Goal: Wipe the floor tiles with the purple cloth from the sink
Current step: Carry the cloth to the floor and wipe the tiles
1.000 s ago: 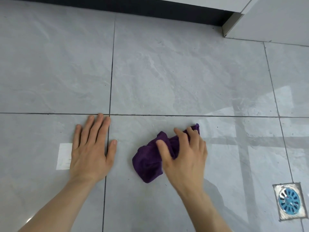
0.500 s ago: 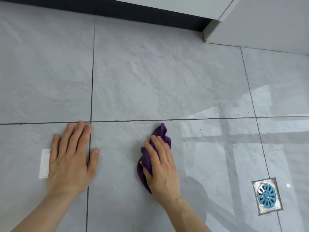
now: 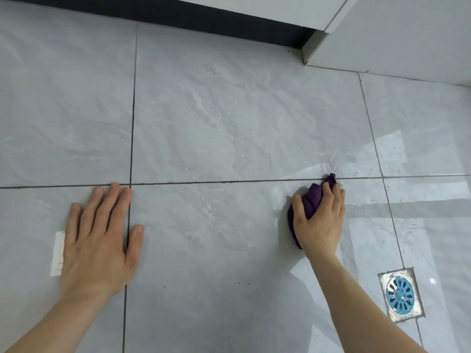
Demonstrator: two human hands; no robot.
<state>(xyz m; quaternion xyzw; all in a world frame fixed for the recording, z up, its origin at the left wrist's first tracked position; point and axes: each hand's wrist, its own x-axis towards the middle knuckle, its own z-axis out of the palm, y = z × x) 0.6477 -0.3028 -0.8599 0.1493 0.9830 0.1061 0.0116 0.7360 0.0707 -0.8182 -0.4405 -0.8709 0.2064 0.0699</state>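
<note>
The purple cloth (image 3: 312, 200) is bunched up on the grey floor tiles (image 3: 229, 128), its tip touching a horizontal grout line. My right hand (image 3: 319, 222) presses down on the cloth and grips it, covering most of it. My left hand (image 3: 96, 238) lies flat on the floor at the left, fingers spread, across a vertical grout line, holding nothing.
A square floor drain (image 3: 400, 294) with a blue grate sits at the lower right. A dark plinth (image 3: 178, 14) under white cabinets runs along the top, and a white panel (image 3: 407, 36) stands at the upper right. A pale light patch (image 3: 57, 253) shows beside my left hand.
My right hand has slid the cloth to the right along the tile, away from my left hand and up to the grout line. The left hand stays planted.
</note>
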